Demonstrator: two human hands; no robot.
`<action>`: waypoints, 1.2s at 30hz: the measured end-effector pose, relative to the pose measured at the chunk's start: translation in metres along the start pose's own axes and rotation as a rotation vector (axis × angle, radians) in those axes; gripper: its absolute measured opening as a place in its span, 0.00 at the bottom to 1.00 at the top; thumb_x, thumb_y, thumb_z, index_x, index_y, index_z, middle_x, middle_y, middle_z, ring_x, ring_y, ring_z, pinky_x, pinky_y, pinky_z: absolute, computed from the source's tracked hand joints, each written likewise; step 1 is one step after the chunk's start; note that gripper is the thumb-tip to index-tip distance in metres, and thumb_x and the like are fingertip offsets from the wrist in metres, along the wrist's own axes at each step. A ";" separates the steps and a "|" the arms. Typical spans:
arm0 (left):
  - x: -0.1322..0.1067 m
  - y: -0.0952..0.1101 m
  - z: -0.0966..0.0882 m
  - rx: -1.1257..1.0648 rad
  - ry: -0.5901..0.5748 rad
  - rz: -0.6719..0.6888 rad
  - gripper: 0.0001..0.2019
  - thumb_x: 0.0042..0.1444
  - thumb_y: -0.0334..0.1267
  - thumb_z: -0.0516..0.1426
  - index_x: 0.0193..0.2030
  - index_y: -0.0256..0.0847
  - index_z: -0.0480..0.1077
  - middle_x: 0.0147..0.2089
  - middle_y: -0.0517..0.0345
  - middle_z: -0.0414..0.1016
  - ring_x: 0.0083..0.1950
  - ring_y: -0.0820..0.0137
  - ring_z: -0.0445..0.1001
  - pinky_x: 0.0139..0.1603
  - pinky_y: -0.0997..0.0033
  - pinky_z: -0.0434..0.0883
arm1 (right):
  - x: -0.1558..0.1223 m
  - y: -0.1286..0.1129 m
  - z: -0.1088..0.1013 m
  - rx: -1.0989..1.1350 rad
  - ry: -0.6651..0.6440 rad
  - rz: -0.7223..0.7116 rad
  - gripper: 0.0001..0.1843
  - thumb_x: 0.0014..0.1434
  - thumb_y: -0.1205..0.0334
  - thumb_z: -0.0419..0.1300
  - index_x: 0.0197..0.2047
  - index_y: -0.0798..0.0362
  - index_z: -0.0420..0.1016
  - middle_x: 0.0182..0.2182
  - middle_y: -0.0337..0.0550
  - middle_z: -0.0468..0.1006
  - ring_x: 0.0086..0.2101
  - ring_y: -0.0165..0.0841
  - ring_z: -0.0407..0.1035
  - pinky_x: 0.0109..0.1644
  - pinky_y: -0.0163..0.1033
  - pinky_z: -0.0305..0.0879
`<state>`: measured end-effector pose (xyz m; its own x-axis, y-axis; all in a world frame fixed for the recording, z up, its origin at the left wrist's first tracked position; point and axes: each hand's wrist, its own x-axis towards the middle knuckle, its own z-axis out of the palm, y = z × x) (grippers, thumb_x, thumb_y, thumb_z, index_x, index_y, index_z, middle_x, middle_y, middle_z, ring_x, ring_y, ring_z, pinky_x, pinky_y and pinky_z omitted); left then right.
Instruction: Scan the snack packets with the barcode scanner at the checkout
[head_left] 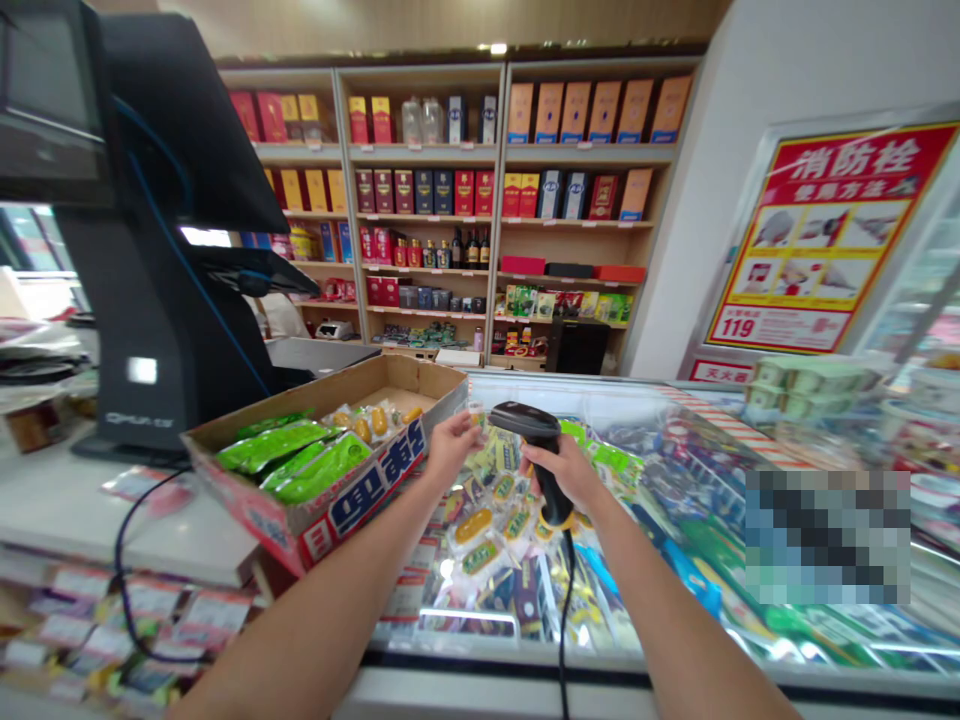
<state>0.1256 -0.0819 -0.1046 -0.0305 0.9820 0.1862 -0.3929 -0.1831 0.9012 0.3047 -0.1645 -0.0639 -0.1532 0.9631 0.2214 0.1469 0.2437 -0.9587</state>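
Note:
My right hand (559, 470) is wrapped round the grip of a black barcode scanner (525, 420), whose head points left. My left hand (454, 440) is closed in a pinch just left of the scanner head; a bit of clear plastic shows at the fingertips, but I cannot make out what it is. Below both hands, several clear packets of yellow snacks (474, 525) lie over the glass-topped counter (397, 635). At left stands a cardboard box (442, 385), with green packets (322, 465) and yellow snack packets (367, 425) inside.
A black checkout terminal (172, 290) stands at the left. The scanner's cord (566, 620) hangs over the counter's front edge. Stacked egg cartons (810, 385) sit at the right. Behind are shelves of boxed goods (424, 192) and a red wall poster (832, 235).

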 end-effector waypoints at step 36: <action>-0.004 0.112 -0.012 -0.493 0.510 0.273 0.16 0.63 0.42 0.51 0.55 0.37 0.63 0.60 0.40 0.65 0.60 0.66 0.70 0.57 0.68 0.70 | 0.048 -0.080 0.074 0.176 -0.167 -0.003 0.10 0.46 0.57 0.63 0.27 0.56 0.73 0.21 0.43 0.78 0.13 0.31 0.67 0.15 0.36 0.64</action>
<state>0.0705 -0.1055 -0.0097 -0.5593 0.8263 0.0656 -0.6722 -0.4985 0.5474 0.2131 -0.1462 0.0105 -0.3146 0.9268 0.2053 -0.0239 0.2084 -0.9777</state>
